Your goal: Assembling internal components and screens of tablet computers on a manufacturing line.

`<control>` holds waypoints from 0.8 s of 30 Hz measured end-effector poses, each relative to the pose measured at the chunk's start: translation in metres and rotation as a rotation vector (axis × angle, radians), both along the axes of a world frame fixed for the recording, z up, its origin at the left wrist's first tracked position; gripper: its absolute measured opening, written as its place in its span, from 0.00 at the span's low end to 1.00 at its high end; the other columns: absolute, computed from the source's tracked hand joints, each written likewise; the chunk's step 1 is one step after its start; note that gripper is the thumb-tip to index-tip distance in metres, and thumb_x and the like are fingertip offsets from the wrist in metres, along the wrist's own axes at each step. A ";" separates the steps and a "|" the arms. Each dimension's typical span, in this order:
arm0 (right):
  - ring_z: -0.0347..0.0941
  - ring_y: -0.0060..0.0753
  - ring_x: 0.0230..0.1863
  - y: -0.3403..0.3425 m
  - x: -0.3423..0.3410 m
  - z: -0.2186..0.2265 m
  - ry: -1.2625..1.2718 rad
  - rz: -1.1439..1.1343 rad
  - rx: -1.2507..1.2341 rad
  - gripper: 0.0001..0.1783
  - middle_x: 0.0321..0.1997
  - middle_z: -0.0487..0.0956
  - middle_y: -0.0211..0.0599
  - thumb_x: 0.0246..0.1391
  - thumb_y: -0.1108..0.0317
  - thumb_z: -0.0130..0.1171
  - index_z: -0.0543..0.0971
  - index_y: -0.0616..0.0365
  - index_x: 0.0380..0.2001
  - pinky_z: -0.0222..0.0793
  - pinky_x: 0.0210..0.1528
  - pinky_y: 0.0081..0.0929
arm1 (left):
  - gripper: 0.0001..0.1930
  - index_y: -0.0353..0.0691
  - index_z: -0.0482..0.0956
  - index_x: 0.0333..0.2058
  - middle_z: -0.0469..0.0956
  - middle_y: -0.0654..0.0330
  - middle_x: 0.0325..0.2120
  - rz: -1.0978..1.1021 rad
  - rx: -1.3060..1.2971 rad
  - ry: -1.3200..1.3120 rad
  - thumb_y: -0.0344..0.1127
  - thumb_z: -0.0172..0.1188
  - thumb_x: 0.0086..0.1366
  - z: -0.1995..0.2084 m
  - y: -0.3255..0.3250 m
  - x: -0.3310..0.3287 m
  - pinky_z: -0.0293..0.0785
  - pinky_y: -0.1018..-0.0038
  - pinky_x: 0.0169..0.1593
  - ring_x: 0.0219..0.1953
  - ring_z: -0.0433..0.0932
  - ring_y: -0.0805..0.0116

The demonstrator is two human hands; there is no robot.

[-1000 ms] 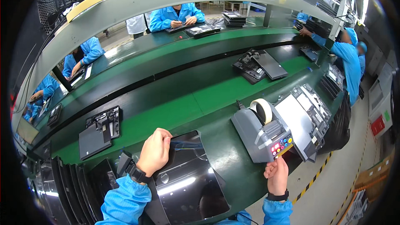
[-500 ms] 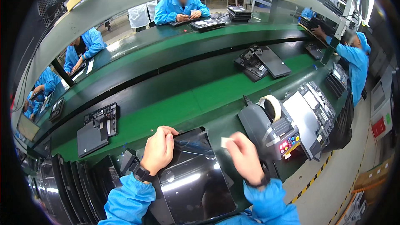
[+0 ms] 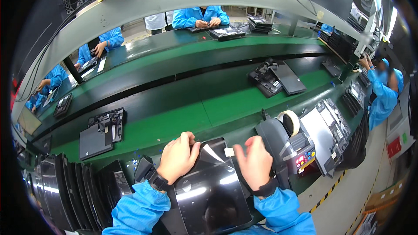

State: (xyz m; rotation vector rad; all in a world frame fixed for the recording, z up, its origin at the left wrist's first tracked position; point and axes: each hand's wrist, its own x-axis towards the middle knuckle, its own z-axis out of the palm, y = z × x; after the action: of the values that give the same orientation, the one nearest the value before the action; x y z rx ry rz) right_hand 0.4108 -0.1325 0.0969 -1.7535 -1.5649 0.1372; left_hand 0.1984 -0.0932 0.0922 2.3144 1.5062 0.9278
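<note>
A black glossy panel [image 3: 209,209] lies in front of me, with a thin clear film [image 3: 212,153] lifted and creased at its far end. At the panel's far left corner is my left hand [image 3: 178,160], fingers curled in. What its fingertips hold, if anything, is hidden. My right hand [image 3: 256,165] pinches a small white piece of tape [image 3: 229,152] at the far right edge of the panel, against or just above the film.
To the right stands a grey tape dispenser [image 3: 283,148] with lit buttons, beside laptop parts [image 3: 324,124]. Several dark panels [image 3: 65,191] stand upright at the left. Across the green bench [image 3: 191,113] lie partly dismantled laptops [image 3: 96,139]. Co-workers in blue sit opposite.
My right hand has brought the tape piece leftward to the panel's far edge. The film there now shows a bright crease. At far right, a co-worker has bent lower.
</note>
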 end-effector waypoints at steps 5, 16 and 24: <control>0.71 0.38 0.29 -0.015 -0.005 0.002 -0.246 0.180 0.228 0.05 0.26 0.73 0.32 0.47 0.67 0.63 0.78 0.55 0.24 0.68 0.29 0.34 | 0.11 0.38 0.76 0.30 0.76 0.56 0.27 -0.024 0.033 0.192 0.40 0.56 0.62 -0.001 0.006 0.010 0.70 0.63 0.40 0.34 0.76 0.56; 0.74 0.32 0.36 -0.012 0.000 -0.011 0.444 0.154 -0.073 0.17 0.35 0.78 0.42 0.55 0.63 0.58 0.74 0.66 0.42 0.70 0.39 0.30 | 0.17 0.32 0.75 0.37 0.75 0.49 0.33 0.085 0.271 0.051 0.43 0.57 0.60 0.006 0.005 -0.001 0.69 0.60 0.45 0.41 0.74 0.51; 0.60 0.12 0.17 -0.005 0.016 -0.067 0.762 0.260 -0.027 0.09 0.23 0.72 0.28 0.62 0.67 0.47 0.73 0.61 0.34 0.55 0.19 0.14 | 0.12 0.33 0.78 0.39 0.79 0.41 0.36 0.905 -0.034 -0.757 0.29 0.51 0.58 -0.055 0.030 -0.310 0.76 0.65 0.43 0.41 0.79 0.49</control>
State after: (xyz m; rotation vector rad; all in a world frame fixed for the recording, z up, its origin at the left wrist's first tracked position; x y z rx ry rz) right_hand 0.4268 -0.1376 0.0300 -1.2707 -1.1970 0.8497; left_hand -0.1111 -0.0634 0.0369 0.9217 2.0842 1.6758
